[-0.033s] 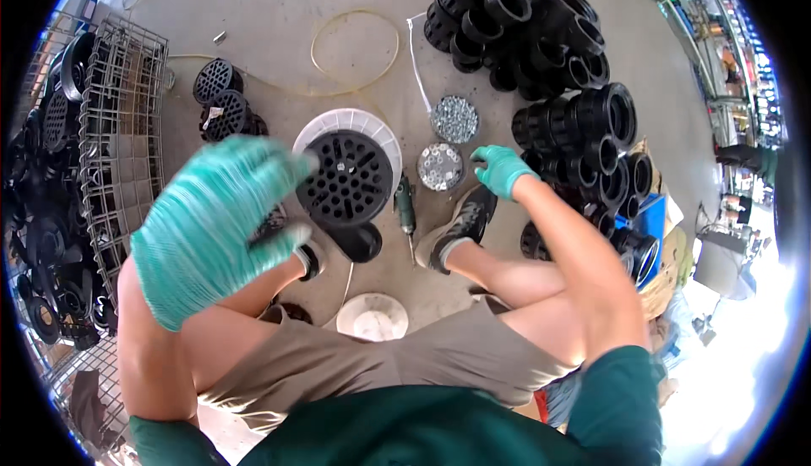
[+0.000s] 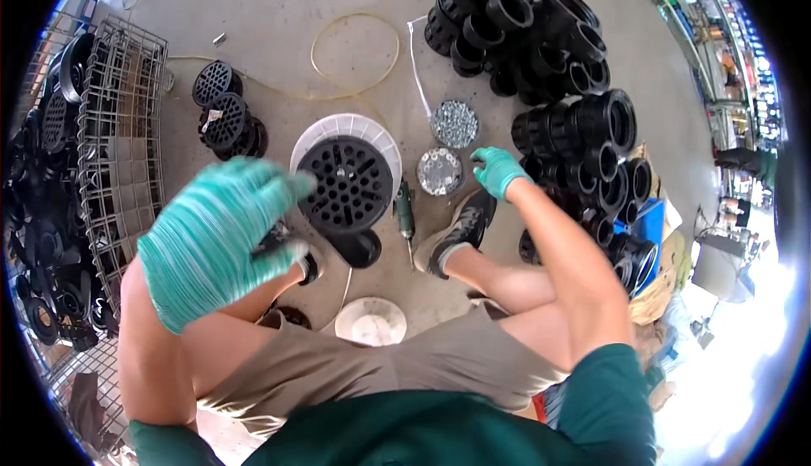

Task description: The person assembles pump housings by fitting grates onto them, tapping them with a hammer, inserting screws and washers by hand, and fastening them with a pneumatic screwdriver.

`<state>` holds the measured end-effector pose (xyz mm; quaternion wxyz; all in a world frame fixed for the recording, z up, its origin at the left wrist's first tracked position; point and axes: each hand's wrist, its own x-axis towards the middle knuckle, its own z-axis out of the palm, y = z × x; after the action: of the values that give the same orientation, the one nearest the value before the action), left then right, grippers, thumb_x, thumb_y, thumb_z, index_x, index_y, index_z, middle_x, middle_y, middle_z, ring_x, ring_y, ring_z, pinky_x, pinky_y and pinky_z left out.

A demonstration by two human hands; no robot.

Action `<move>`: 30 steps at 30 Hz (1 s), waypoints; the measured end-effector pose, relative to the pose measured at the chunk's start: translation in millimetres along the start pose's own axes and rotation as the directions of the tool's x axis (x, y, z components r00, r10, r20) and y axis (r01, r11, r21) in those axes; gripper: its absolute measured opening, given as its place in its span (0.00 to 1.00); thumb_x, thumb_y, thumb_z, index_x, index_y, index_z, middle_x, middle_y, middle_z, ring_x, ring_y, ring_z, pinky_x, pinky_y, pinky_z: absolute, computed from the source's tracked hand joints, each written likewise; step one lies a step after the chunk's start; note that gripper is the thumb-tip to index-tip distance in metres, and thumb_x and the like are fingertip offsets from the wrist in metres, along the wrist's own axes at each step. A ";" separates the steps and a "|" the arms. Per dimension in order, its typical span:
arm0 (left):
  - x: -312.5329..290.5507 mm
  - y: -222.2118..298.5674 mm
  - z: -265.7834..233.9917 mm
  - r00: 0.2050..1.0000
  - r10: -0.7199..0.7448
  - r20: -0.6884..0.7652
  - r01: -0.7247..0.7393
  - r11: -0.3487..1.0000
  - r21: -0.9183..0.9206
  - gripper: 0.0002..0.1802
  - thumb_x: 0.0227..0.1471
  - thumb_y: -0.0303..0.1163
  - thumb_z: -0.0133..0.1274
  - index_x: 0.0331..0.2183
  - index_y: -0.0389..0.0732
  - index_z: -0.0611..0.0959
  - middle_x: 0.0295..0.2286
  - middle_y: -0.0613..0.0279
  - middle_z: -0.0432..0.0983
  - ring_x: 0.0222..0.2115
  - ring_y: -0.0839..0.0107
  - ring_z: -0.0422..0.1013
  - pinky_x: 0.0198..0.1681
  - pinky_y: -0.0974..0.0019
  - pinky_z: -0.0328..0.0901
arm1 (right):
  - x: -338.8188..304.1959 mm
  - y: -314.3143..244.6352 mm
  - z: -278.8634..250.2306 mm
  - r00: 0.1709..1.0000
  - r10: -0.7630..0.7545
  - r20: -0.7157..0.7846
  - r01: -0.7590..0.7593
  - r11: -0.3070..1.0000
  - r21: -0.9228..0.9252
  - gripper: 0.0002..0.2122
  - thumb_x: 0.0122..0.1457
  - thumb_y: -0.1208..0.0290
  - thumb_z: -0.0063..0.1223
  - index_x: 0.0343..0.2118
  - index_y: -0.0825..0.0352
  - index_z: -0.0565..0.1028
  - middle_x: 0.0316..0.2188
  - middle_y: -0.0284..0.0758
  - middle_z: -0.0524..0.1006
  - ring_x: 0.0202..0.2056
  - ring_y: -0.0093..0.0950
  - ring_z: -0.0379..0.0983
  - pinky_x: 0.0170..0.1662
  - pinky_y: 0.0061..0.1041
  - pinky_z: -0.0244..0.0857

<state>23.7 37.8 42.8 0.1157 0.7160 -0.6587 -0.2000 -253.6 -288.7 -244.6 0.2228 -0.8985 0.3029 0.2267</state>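
A round black perforated drain grate [image 2: 347,183] with a black pipe elbow [image 2: 361,249] below it rests on an upturned white bucket [image 2: 342,125] between my feet. My left hand [image 2: 221,242], in a green knit glove, hovers large and partly blurred at the grate's left side, thumb and fingers apart, nothing visible in it. At the right, my gloved right hand [image 2: 500,170] hangs beside a round dish of pale nuts [image 2: 440,171], its finger and thumb apart. Just beyond is a dish of small metal screws [image 2: 454,124]. A green power screwdriver [image 2: 405,214] lies between bucket and right shoe.
Black pipe fittings [image 2: 574,124] are piled at the right, near a blue crate [image 2: 650,225]. A wire cage [image 2: 124,128] of black parts stands left. Stacked grates [image 2: 225,119] sit beyond my left hand. A yellowish hose [image 2: 397,39] loops on the floor. A white dish [image 2: 372,321] lies near my knees.
The whole view has shifted slightly, with the bucket and grate a little lower in the picture. Both hands keep nearly the same place and pose.
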 end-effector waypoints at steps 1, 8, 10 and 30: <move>8.2 -11.5 17.8 0.999 0.032 -0.026 -0.033 0.999 -0.039 0.29 0.46 0.33 0.65 0.50 0.35 0.78 0.37 0.48 0.78 0.41 0.48 0.74 0.49 0.54 0.68 | 11.2 29.4 18.8 0.990 0.108 -0.094 -0.105 0.994 0.037 0.16 0.58 0.69 0.59 0.49 0.64 0.78 0.48 0.46 0.78 0.48 0.45 0.76 0.52 0.38 0.70; 21.4 -30.2 28.7 0.991 -0.098 0.091 0.111 0.982 -0.153 0.30 0.45 0.38 0.65 0.49 0.33 0.78 0.41 0.48 0.78 0.43 0.48 0.74 0.49 0.52 0.67 | 104.5 35.3 72.7 0.935 0.221 -0.278 -0.164 0.963 0.214 0.21 0.54 0.68 0.64 0.52 0.61 0.78 0.52 0.46 0.75 0.51 0.45 0.74 0.56 0.40 0.68; 25.2 -35.7 27.0 0.982 -0.102 0.156 0.125 0.982 -0.145 0.30 0.45 0.37 0.65 0.49 0.33 0.78 0.42 0.48 0.78 0.44 0.49 0.74 0.49 0.52 0.67 | 125.3 34.1 85.2 0.925 0.253 -0.285 -0.231 0.967 0.107 0.23 0.52 0.68 0.65 0.54 0.60 0.76 0.54 0.46 0.74 0.52 0.46 0.73 0.56 0.40 0.68; 32.2 -31.2 19.3 0.974 -0.158 0.160 0.186 0.966 -0.181 0.30 0.44 0.37 0.66 0.48 0.35 0.79 0.43 0.50 0.77 0.46 0.49 0.74 0.52 0.52 0.66 | 122.8 45.6 58.5 0.942 0.335 0.002 -0.122 0.338 0.933 0.08 0.60 0.78 0.59 0.42 0.68 0.79 0.29 0.30 0.80 0.25 0.20 0.74 0.25 0.22 0.71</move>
<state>44.8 11.1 7.8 0.1194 0.7396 -0.5778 -0.3240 -211.3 -344.5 -369.9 0.6215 -0.5847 0.5199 -0.0393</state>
